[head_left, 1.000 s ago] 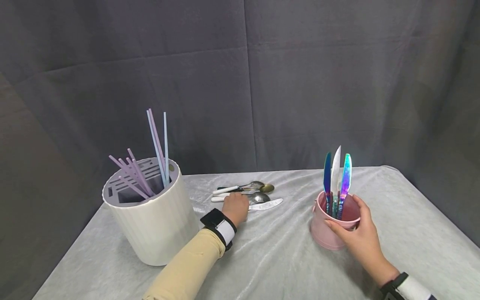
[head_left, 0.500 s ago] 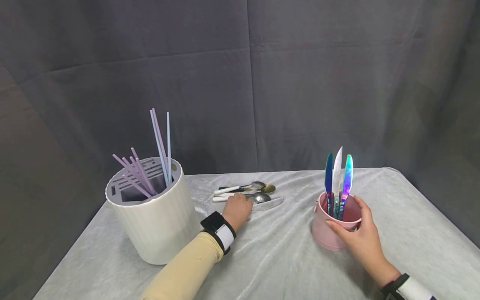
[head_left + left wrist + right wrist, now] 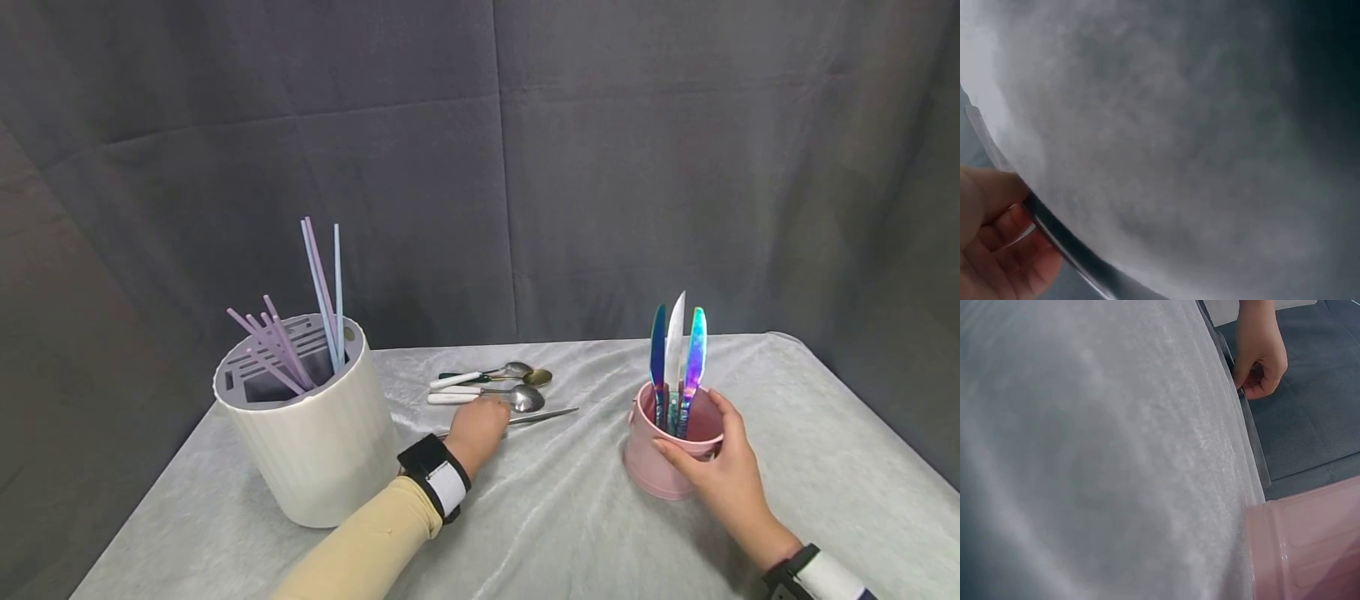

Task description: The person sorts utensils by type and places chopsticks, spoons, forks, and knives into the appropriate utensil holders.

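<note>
My left hand (image 3: 480, 429) pinches a silver table knife (image 3: 542, 417) between thumb and fingers, low over the cloth. Its blade points right and shows edge-on in the head view. In the left wrist view, the thumb and curled fingers meet on the knife's handle (image 3: 1063, 240). My right hand (image 3: 726, 475) holds a small pink bucket (image 3: 651, 467) by its rim, thumb in front and fingers at the far right side. Upright in the bucket stand two iridescent knives (image 3: 696, 354) and one silver-bladed knife (image 3: 675, 333), blades up, handle ends hidden.
Just beyond my left hand lie white-handled spoons (image 3: 527, 398) and a gold spoon (image 3: 537, 377). At the left stands a white slotted holder (image 3: 330, 458) with purple chopsticks (image 3: 288, 350) and pale blue chopsticks (image 3: 337, 292). A grey curtain (image 3: 420, 208) hangs behind the cloth-covered table (image 3: 570, 517).
The knife under my left hand has turned from flat to edge-on, and its tip has shifted slightly right. My right hand and the pink bucket hold their place.
</note>
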Available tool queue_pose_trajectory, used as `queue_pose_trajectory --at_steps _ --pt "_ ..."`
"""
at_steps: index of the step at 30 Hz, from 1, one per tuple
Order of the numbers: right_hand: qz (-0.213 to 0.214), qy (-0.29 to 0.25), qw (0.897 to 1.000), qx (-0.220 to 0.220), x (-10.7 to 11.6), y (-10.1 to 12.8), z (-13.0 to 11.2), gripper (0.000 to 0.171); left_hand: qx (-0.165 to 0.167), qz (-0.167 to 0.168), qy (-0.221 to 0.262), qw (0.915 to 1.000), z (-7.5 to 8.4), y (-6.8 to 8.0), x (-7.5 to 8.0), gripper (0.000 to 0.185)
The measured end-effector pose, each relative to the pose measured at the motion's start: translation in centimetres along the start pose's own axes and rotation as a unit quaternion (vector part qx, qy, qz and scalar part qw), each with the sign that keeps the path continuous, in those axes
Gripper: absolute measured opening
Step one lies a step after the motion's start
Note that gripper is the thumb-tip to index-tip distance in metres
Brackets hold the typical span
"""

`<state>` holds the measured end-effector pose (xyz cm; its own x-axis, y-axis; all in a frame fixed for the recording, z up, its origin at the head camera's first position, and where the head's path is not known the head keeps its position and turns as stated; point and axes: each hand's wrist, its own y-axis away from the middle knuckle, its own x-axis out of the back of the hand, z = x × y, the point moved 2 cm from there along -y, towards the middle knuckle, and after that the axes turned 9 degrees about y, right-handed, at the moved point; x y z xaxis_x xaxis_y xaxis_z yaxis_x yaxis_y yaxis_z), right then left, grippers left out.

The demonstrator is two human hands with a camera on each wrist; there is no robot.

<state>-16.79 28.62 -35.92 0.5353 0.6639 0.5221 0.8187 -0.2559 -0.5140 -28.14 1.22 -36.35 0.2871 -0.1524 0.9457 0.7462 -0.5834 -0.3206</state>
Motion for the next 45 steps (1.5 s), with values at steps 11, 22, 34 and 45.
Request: queue_pose_trajectory --at_steps 11,22,34,45 --pt "-0.007 0.007 1.0 -0.005 -0.1 -0.1 0.0 0.091 0.03 0.031 0.045 0.9981 -0.3 -0.3 2.0 0.014" --pt "-0.014 0.006 1.0 -0.008 0.0 -0.2 0.0 0.092 0.105 0.134 0.364 0.9158 1.1 -1.6 5.4 0.006" --pt "-0.007 -0.002 1.0 -0.002 0.1 -0.2 -0.1 0.091 0.086 0.267 0.574 0.7696 4.5 -3.3 10.0 0.012" --pt "-0.006 0.001 1.0 -0.004 0.1 -0.1 -0.1 0.09 0.113 0.29 0.75 0.5835 7.8 -5.3 10.2 0.014"
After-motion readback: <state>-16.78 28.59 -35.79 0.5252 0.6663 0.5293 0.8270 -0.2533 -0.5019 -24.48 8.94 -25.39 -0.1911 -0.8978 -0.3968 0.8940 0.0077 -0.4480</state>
